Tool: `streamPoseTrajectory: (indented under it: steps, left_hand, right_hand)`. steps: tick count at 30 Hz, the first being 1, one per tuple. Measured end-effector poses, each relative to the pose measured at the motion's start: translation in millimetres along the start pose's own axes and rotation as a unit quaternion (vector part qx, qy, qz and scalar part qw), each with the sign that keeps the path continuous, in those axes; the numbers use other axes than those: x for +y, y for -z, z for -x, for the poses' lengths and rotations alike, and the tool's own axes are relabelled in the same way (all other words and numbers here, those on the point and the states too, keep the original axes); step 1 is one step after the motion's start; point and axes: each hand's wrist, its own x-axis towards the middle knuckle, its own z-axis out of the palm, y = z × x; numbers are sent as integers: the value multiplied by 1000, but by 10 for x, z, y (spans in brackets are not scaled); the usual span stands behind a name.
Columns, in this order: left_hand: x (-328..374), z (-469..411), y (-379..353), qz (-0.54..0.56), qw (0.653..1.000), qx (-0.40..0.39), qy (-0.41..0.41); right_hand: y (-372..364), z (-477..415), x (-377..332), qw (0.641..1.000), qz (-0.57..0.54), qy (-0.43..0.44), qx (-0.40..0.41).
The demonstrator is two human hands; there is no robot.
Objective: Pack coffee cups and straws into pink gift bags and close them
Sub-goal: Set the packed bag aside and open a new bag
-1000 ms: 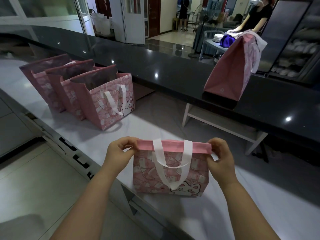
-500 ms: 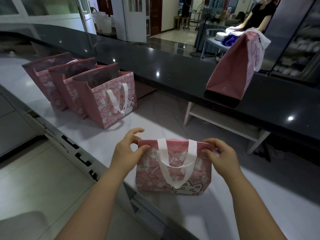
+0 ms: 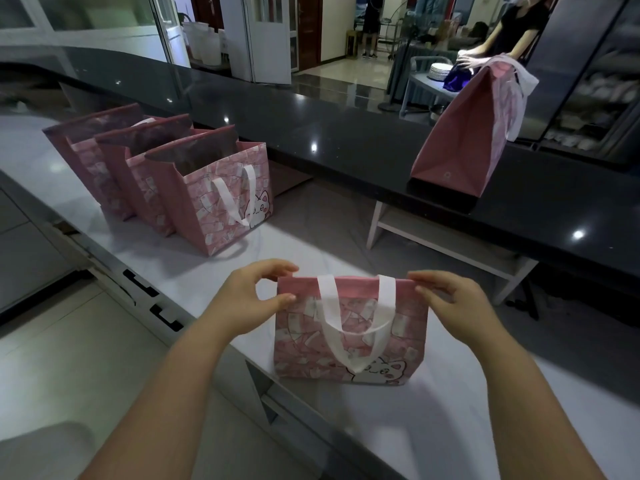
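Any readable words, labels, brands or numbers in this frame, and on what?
No text can be read.
Nearest pink gift bag: cat drawing and small card pattern, no legible words.
Upright bag on the dark counter: small round mark low on its side, too small to read.

The closed gift bag (image 3: pixel 349 327) has its top folded over, so its contents are hidden. The three open bags (image 3: pixel 221 192) overlap, the front one covering much of the others; their insides are too dark to read. The far bag (image 3: pixel 460 133) on the dark counter (image 3: pixel 346 133) turns its plain side here, hiding most of its print. Both forearms (image 3: pixel 166 393) run off the bottom edge. The shelves (image 3: pixel 595 98) at the right are blurred, perhaps holding crockery. The person (image 3: pixel 516 32) beyond is cut by the top edge.
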Motion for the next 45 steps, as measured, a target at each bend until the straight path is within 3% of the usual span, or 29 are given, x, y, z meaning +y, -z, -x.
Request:
streamPoseTrajectory:
  steps: [3, 6, 8, 10, 14, 17, 22, 27, 34, 37, 41, 45]
  left_hand:
    - [259, -105, -55, 8, 999, 22, -43]
    - [562, -287, -385, -160, 980, 29, -116]
    - [643, -354, -630, -283, 954, -10, -101]
    - [638, -355, -765, -338, 936, -29, -94]
    - [613, -252, -880, -294, 943, 66, -141]
    - [591, -247, -905, -295, 936, 109, -159]
    - [384, -171, -655, -258, 947, 82, -173]
    - [194, -99, -348, -183, 971, 78, -132]
    - [305, -171, -483, -205, 965, 136, -93]
    - [266, -151, -461, -197, 964, 142, -105]
    - [45, -68, -233, -149, 979, 100, -94]
    - [-90, -46, -152, -126, 984, 103, -66]
  right_hand:
    - [-59, -20, -327, 999, -6, 48, 3]
    - [-332, -155, -595, 971, 178, 150, -52]
    - [-490, -214, -656, 944, 288, 142, -69]
    - [-569, -199, -640, 938, 312, 144, -39]
    - [-693, -94, -542, 943, 262, 196, 62]
    - [-699, -65, -516, 941, 236, 228, 87]
    - [-451, -38, -400, 951, 190, 239, 44]
    - [-213, 22, -175, 980, 150, 124, 34]
    - [-322, -75, -152, 955, 193, 180, 133]
    - [-303, -74, -89, 954, 180, 201, 130]
    - [-127, -16, 170, 990, 86, 94, 57]
    - [-131, -20, 232, 989, 99, 71, 79]
